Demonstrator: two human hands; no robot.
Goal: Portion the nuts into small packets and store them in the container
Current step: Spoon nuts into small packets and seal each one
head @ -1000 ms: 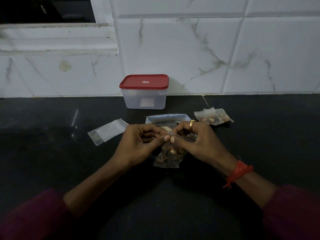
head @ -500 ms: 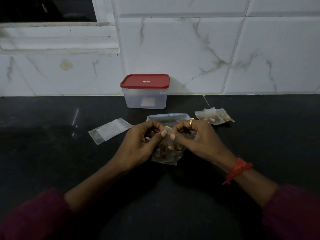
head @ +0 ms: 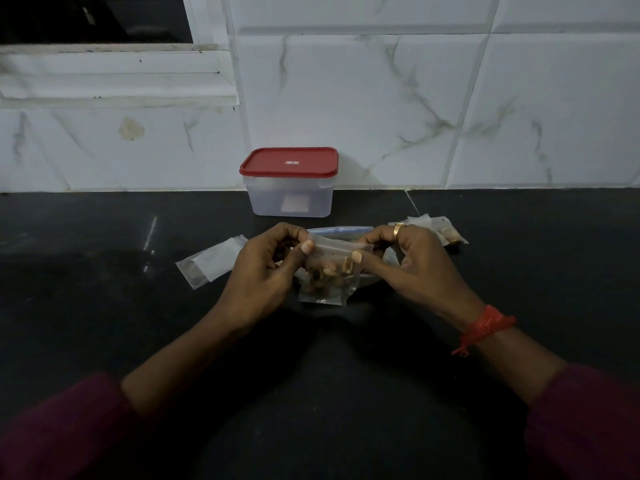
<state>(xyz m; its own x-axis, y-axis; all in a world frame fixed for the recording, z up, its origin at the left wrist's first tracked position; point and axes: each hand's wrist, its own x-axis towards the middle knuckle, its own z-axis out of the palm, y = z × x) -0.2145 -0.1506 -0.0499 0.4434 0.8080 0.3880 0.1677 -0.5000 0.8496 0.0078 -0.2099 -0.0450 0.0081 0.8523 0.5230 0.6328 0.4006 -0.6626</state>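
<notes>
Clear plastic nut packet [head: 323,287] before the red-lidded translucent container [head: 289,199], mouth pinched by my left hand [head: 263,271] and right hand [head: 415,268]: I'd press evenly across.

Dim black counter [head: 104,306], marbled wall tiles [head: 381,98], perhaps window [head: 86,19].

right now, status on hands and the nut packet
Left hand, right hand both pinching. Nut packet held between them. Container lid on, packet not yet stored.

Nothing can be read. At twelve o'clock, the container [head: 265,199] carries a tiny logo patch [head: 292,163] on its red lid [head: 263,165], too small to make out; the pale square label [head: 295,204] on its front shows no legible print.
</notes>
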